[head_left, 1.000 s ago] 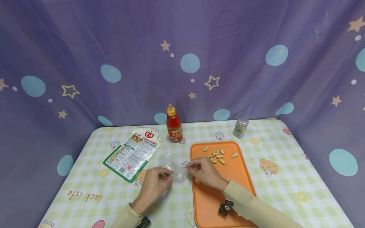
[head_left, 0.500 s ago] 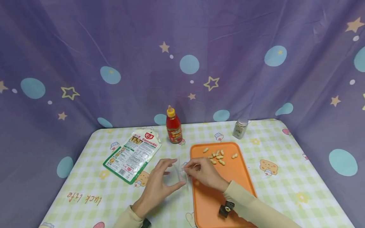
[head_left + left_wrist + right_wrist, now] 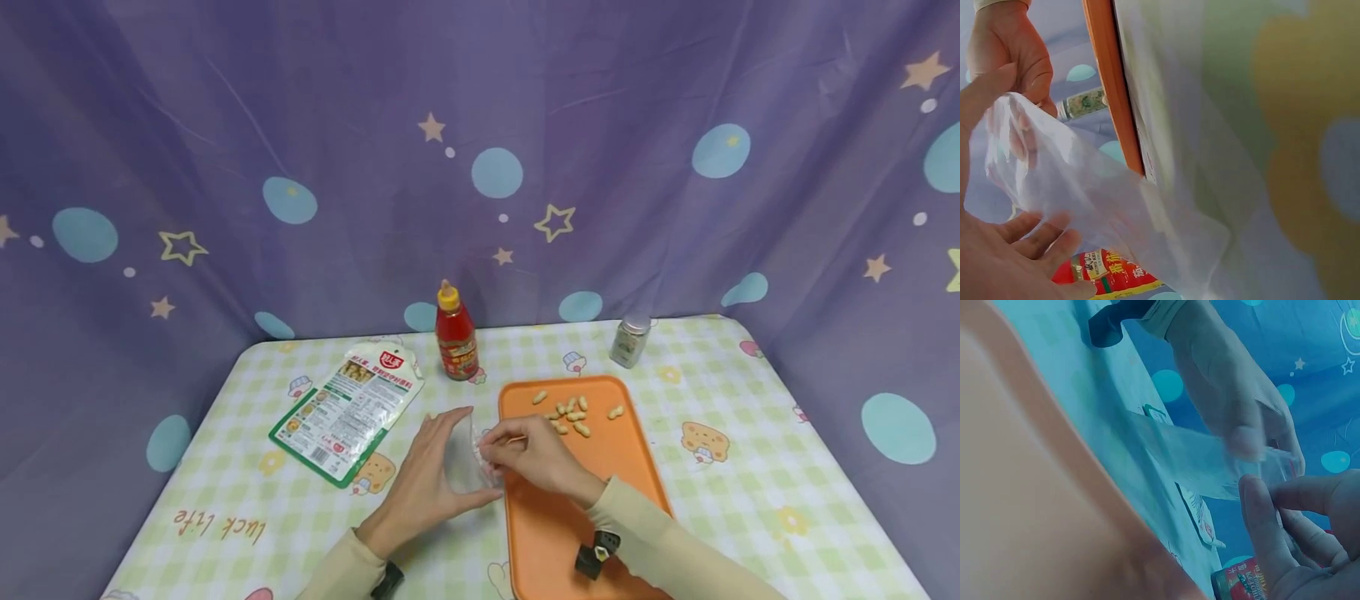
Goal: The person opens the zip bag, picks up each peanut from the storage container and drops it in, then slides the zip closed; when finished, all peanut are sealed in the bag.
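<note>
A clear plastic bag (image 3: 1097,175) hangs between the two hands above the checked cloth, left of the orange tray (image 3: 585,492). My left hand (image 3: 423,475) has its thumb and fingers spread wide apart around the bag's upper end. Its thumb touches the bag's edge in the left wrist view; whether any fingers are inside the bag I cannot tell. With thumb and forefinger, my right hand (image 3: 543,458) pinches the bag's edge over the tray's left rim. Several peanuts in shells (image 3: 573,412) lie on the far part of the tray.
Behind the hands stands a red sauce bottle (image 3: 456,342) with a yellow cap. A white and green seasoning pouch (image 3: 348,417) lies at left. A small spice jar (image 3: 630,342) stands behind the tray. A purple curtain (image 3: 360,250) hangs behind the table.
The left hand has gone from pinching the bag to spreading its thumb and fingers apart. The bag's upper end is wider now. The right hand still pinches the bag in nearly the same place.
</note>
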